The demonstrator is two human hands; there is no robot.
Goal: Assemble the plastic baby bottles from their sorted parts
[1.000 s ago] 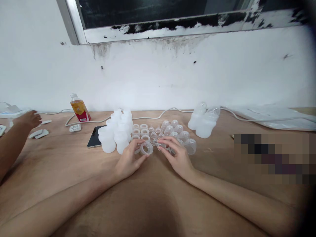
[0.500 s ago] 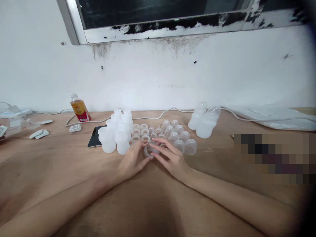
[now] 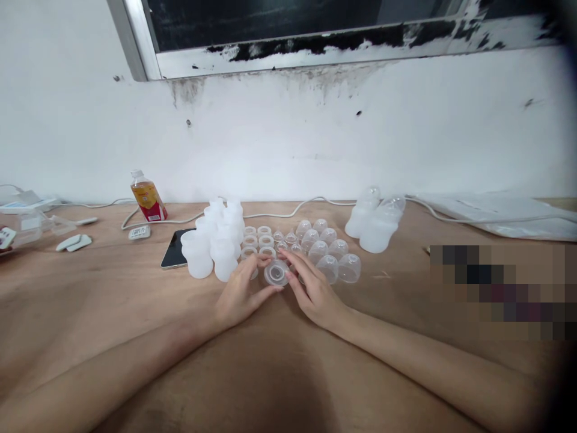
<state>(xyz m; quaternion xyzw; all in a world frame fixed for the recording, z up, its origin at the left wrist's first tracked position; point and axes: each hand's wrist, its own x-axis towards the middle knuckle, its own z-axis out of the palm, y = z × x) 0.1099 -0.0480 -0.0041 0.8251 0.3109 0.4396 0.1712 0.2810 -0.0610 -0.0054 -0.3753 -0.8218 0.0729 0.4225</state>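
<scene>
A clear ring piece (image 3: 276,273), its face showing circles one inside another, sits between the two hands, in front of the rows of parts and over the near part of the tabletop. The left hand (image 3: 241,293) grasps it, fingers at the far rim and thumb at the near rim. The right hand (image 3: 321,299) is curved in from the other side, its fingertips at the ring's right edge; whether they pinch it or only touch it, I cannot tell.

Just beyond the fingers, white rings (image 3: 250,240) stand in two columns, with clear nipples (image 3: 291,237) close on their right and domed covers (image 3: 349,267) next to those. White bottles (image 3: 199,261) crowd just left of the rings, partly over a dark phone (image 3: 173,249). Bottles with domed caps (image 3: 378,233) stand farther back on the right, a strip of wood between them and the covers.

Behind, a white cable (image 3: 288,214) runs near the wall edge of the wooden table (image 3: 252,379). A drink bottle (image 3: 151,201) stands at the back left, and plastic sheeting (image 3: 496,219) lies at the back right. The widest open room is bare wood on the near side, between the forearms.
</scene>
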